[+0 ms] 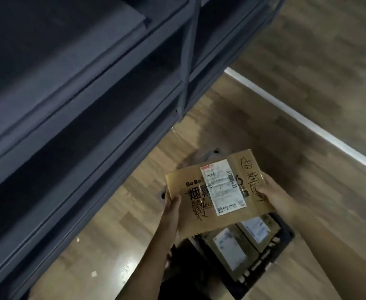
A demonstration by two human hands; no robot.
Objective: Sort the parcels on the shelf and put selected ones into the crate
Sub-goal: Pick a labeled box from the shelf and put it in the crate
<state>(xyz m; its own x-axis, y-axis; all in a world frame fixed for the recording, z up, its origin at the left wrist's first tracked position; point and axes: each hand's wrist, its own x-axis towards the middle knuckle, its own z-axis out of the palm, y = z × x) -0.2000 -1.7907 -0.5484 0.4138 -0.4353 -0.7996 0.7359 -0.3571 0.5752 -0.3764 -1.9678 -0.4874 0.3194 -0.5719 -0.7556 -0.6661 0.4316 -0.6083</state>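
Note:
A flat brown cardboard parcel (190, 215) with a white shipping label and black handwriting is held level above the floor. My left hand (171, 205) grips its left edge, thumb on top. My right hand (272, 192) grips its right edge. Directly below and partly hidden by the parcel sits a dark plastic crate (284, 237). Two labelled brown parcels (227, 245) lie side by side inside the crate. The dark grey shelf (73, 118) fills the left and top of the view, and the tiers I can see into are dark.
The floor is wood-patterned (117, 224), with a few small white scraps near the shelf's foot. A white strip (307, 124) runs diagonally across the floor on the right. A shelf post (185, 79) stands just beyond the parcel.

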